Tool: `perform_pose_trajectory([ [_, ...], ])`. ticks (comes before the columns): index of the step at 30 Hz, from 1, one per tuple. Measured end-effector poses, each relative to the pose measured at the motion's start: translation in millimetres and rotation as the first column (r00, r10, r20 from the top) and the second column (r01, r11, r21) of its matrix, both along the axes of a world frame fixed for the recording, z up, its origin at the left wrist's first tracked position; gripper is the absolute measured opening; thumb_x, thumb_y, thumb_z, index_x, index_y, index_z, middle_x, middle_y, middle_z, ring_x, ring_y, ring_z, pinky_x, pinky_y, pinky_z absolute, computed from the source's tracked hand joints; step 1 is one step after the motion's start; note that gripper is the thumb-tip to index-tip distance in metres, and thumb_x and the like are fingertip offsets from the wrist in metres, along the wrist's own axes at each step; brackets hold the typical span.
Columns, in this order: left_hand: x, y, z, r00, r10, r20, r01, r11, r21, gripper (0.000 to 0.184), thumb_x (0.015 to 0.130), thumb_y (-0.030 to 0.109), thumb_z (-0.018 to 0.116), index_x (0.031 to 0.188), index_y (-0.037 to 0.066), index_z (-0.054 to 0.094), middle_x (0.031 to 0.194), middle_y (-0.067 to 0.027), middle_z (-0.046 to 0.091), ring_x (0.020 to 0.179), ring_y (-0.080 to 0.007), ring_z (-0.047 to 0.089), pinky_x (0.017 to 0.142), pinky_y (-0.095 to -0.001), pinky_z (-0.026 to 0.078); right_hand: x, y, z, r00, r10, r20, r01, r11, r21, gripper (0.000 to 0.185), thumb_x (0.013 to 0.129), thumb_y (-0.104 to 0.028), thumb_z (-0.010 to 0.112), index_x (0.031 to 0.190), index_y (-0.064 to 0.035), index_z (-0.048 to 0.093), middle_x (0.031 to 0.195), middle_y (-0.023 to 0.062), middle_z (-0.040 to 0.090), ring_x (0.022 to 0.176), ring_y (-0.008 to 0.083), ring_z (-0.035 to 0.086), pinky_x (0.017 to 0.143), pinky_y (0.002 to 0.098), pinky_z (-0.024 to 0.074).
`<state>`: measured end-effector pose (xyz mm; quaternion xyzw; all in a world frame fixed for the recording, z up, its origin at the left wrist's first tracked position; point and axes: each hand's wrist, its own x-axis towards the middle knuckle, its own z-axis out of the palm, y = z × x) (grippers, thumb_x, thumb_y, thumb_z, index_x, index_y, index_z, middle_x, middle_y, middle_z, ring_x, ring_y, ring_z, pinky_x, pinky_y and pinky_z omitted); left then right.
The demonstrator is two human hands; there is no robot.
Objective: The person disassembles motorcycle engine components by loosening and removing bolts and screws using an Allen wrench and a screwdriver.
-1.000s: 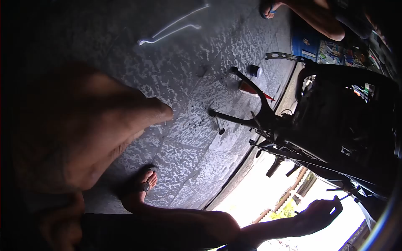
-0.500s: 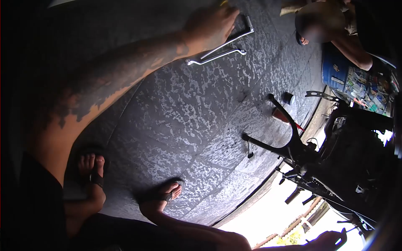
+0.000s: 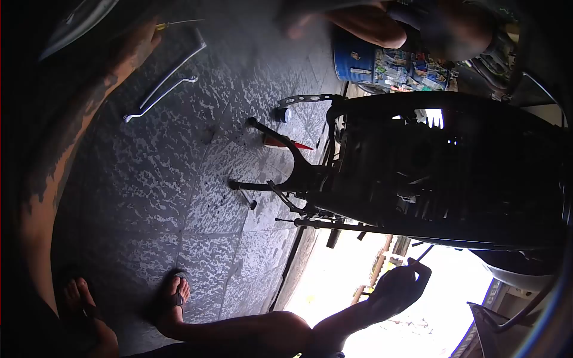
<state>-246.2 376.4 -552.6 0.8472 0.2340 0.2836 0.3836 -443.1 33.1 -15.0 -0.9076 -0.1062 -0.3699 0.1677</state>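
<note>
At the upper left, my left hand (image 3: pixel 140 45) is closed around a yellow-handled screwdriver (image 3: pixel 160 27) with a thin shaft. Beside it on the floor lie an L-shaped socket wrench (image 3: pixel 179 62) and a double-ended ring spanner (image 3: pixel 161 96). My right hand (image 3: pixel 397 289), dark against the bright doorway, pinches a thin dark rod (image 3: pixel 425 255) at the side of a motorcycle (image 3: pixel 406 173). Shadow hides the rod's far end, and I cannot tell whether it is a tool or part of the motorcycle.
The motorcycle's forked stand (image 3: pixel 292 170) rests on the floor. Near it are a small can (image 3: pixel 282 114) and a red object (image 3: pixel 280 143). A co-worker's arm (image 3: pixel 370 27) reaches in at the top, above a blue drum (image 3: pixel 352 59). My sandalled feet stand at the lower left.
The view has swung right, bringing in more of the motorcycle and shifting the wrenches leftward. My right hand shows more fully beside the motorcycle. The co-worker's arm now stretches left, its hand blurred.
</note>
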Motion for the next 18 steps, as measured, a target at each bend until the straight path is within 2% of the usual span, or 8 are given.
perform_pose_trajectory([
  [2,-68,-20,106,0.998,-0.017,0.054,0.016,0.999,0.028,0.014,0.094,0.019,0.051,0.1,0.006,0.048,0.081,-0.0018,0.053,0.071,-0.015,0.054,0.065,-0.0287,0.044,-2,-2,2,0.999,0.046,-0.016,-0.047,0.999,-0.023,0.015,0.089,-0.013,0.051,0.094,0.001,0.052,0.049,-0.0035,0.038,0.036,0.001,0.027,0.034,0.0167,0.0188],
  [3,-88,-33,127,0.985,-0.088,0.149,0.127,0.951,-0.28,0.014,0.094,0.018,0.051,0.099,0.005,0.047,0.076,-0.0005,0.05,0.061,-0.0107,0.047,0.059,-0.0249,0.041,-2,-2,3,0.999,0.031,-0.011,-0.032,0.999,-0.022,0.015,0.089,-0.013,0.051,0.094,0.001,0.052,0.049,-0.0035,0.038,0.036,0.0011,0.027,0.034,0.0167,0.0188],
  [4,-118,-43,157,0.99,-0.115,0.087,0.143,0.864,-0.484,0.014,0.094,0.018,0.051,0.101,0.006,0.049,0.077,-0.0005,0.05,0.061,-0.0052,0.045,0.054,-0.0214,0.036,-1,-4,3,1.0,0.016,-0.004,-0.016,1.0,-0.018,0.015,0.089,-0.013,0.051,0.094,0.0009,0.052,0.049,-0.0035,0.038,0.036,0.0011,0.027,0.034,0.0167,0.0188],
  [5,-141,-56,176,0.965,-0.044,0.26,0.212,0.716,-0.666,0.017,0.094,0.024,0.051,0.101,0.009,0.052,0.075,-0.0042,0.057,0.062,-0.0047,0.049,0.054,-0.0243,0.04,-1,-5,3,1.0,0.004,0.0,-0.004,1.0,-0.018,0.015,0.089,-0.013,0.051,0.094,0.0009,0.052,0.049,-0.0035,0.038,0.036,0.0011,0.027,0.034,0.0167,0.0187],
  [8,-194,-78,224,0.946,-0.011,0.325,0.297,0.436,-0.849,0.027,0.097,0.029,0.044,0.109,0.006,0.052,0.088,-0.0062,0.06,0.073,-0.0119,0.059,0.056,-0.0231,0.046,-3,-10,5,1.0,-0.013,0.018,0.013,0.999,-0.043,0.015,0.089,-0.013,0.051,0.095,0.0009,0.052,0.049,-0.0035,0.039,0.036,0.0011,0.028,0.034,0.0167,0.0187],
  [12,-198,-122,267,0.827,0.281,0.487,0.44,0.215,-0.872,0.033,0.099,0.031,0.039,0.116,0.003,0.048,0.098,-0.0119,0.062,0.088,-0.0214,0.065,0.065,-0.0263,0.055,-9,-12,9,1.0,-0.029,0.011,0.03,0.998,-0.053,0.016,0.09,-0.014,0.051,0.095,0.0009,0.052,0.049,-0.0035,0.039,0.036,0.0011,0.028,0.034,0.0167,0.0186],
  [14,-199,-120,290,0.71,0.321,0.627,0.669,-0.027,-0.743,0.037,0.1,0.03,0.034,0.121,0.001,0.043,0.107,-0.019,0.06,0.098,-0.0292,0.064,0.079,-0.0341,0.058,-10,-14,11,0.999,-0.039,0.012,0.04,0.998,-0.052,0.016,0.09,-0.014,0.051,0.095,0.0008,0.053,0.049,-0.0034,0.039,0.036,0.0011,0.028,0.034,0.0168,0.0186],
  [18,-191,-111,324,0.735,0.375,0.565,0.64,-0.109,-0.76,0.042,0.1,0.032,0.034,0.126,0.0,0.041,0.119,-0.0214,0.054,0.099,-0.0307,0.063,0.084,-0.0346,0.057,-11,-18,14,0.999,-0.038,0.024,0.04,0.997,-0.066,0.016,0.09,-0.014,0.051,0.096,0.0008,0.053,0.049,-0.0034,0.039,0.036,0.0012,0.028,0.034,0.0168,0.0185],
])
